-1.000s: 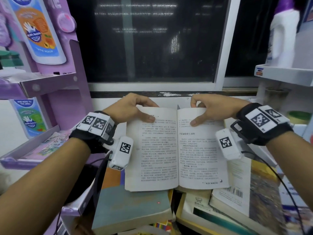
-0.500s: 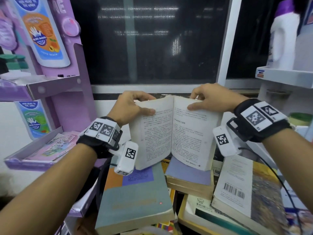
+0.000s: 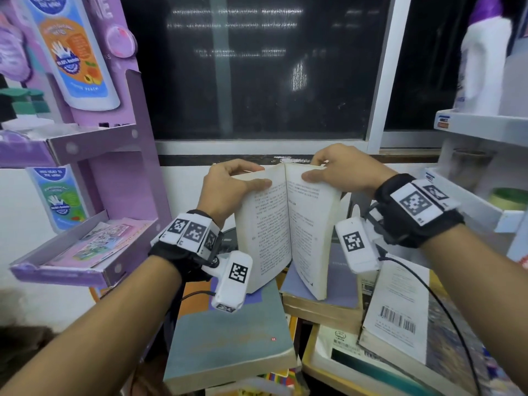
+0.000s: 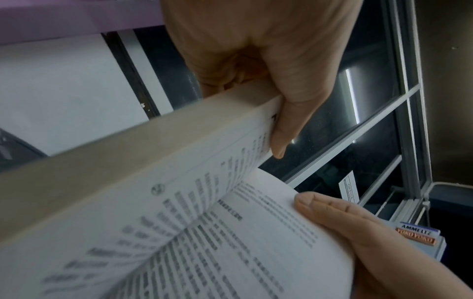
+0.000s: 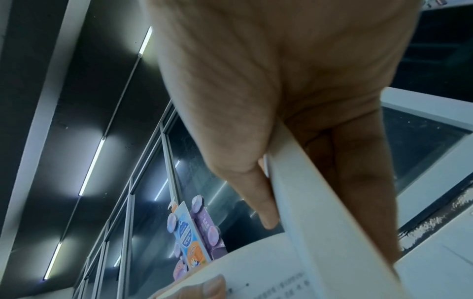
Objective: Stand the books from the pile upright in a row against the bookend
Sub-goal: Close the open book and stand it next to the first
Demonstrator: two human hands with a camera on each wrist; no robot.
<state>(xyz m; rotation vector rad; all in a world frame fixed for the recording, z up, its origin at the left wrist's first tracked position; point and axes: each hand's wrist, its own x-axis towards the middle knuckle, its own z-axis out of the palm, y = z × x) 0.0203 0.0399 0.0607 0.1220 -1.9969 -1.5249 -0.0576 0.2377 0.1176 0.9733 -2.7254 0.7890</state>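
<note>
An open paperback (image 3: 285,227) with printed pages is held upright above the pile, its two halves folded partway together. My left hand (image 3: 231,181) grips the top of the left half, thumb on the page (image 4: 279,129). My right hand (image 3: 337,170) grips the top of the right half, thumb on the inner page (image 5: 263,204). Below lies the pile: a grey-green book (image 3: 231,338), a purple-covered book (image 3: 337,284) and a white book with a barcode (image 3: 400,310). No bookend shows in any view.
A purple cardboard display stand (image 3: 94,172) with leaflets stands at the left. White shelves (image 3: 483,124) with a bottle (image 3: 483,61) are at the right. A dark window (image 3: 257,67) and its sill lie straight ahead. More books lie under the pile at the front right.
The book lay open flat on the pile a second ago. Both hands have lifted it upright and are folding its halves toward each other.
</note>
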